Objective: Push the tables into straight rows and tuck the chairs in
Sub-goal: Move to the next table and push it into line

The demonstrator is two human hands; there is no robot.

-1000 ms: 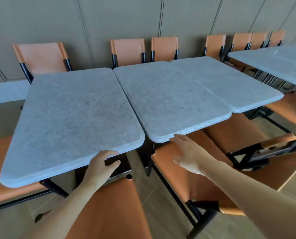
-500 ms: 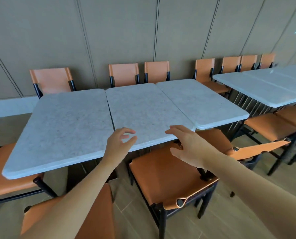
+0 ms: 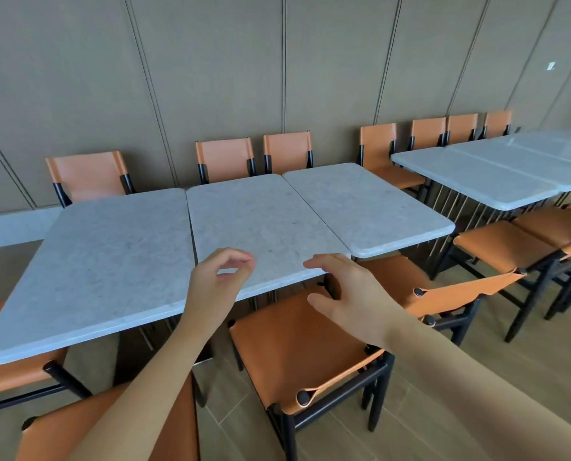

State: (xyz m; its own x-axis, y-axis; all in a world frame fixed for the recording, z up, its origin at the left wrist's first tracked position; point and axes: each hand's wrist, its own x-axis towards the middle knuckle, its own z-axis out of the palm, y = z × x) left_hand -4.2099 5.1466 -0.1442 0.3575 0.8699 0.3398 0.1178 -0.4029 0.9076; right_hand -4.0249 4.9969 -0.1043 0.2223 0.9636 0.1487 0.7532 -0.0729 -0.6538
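Risk noted: the middle table [image 3: 260,227] sits in line between the left table [image 3: 111,257] and the right table [image 3: 367,207], its near edge set forward of the right one's, and an uneven shove at that edge would likely skew it or drive it against its neighbours; the chair [image 3: 304,344] before it is not tucked in and could catch a leg. The left hand [image 3: 216,287] hovers over the near edge, fingers loosely curled, holding nothing. The right hand [image 3: 347,294] is spread, fingertips at the near right corner; contact cannot be confirmed.
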